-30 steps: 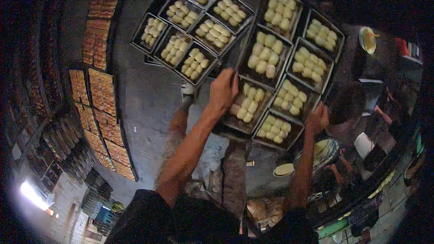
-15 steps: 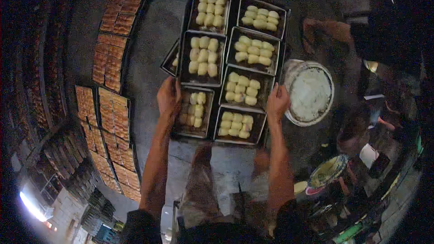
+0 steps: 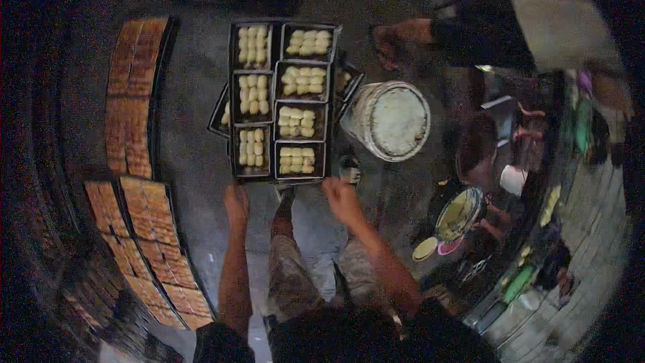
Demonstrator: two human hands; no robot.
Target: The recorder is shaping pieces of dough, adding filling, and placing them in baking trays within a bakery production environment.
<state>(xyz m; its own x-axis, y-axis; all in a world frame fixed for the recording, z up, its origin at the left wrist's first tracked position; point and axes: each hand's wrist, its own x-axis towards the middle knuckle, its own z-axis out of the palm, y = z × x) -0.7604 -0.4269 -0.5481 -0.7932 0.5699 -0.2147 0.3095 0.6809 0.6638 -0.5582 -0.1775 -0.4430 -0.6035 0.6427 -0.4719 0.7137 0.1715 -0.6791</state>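
Dark metal makes up the rack of baking tins (image 3: 281, 101), which lies on the grey floor (image 3: 195, 154) in two columns of four tins, each filled with rows of pale dough rolls (image 3: 297, 156); more tins of rolls peek out from under its left and right edges; just right of it stands a white bucket (image 3: 393, 121) filled with something pale, perhaps flour; left of it, well apart, lie trays of browned baked pieces (image 3: 138, 94), with more (image 3: 151, 242) toward the floor's lower left; another person's foot (image 3: 403, 33) stands beyond the bucket; the left hand (image 3: 236, 203) hovers just below the rack's near left corner, fingers loosely spread and holding nothing; the right hand (image 3: 341, 198) sits just off the near right corner, fingers curled but apparently empty, clear of the rack.
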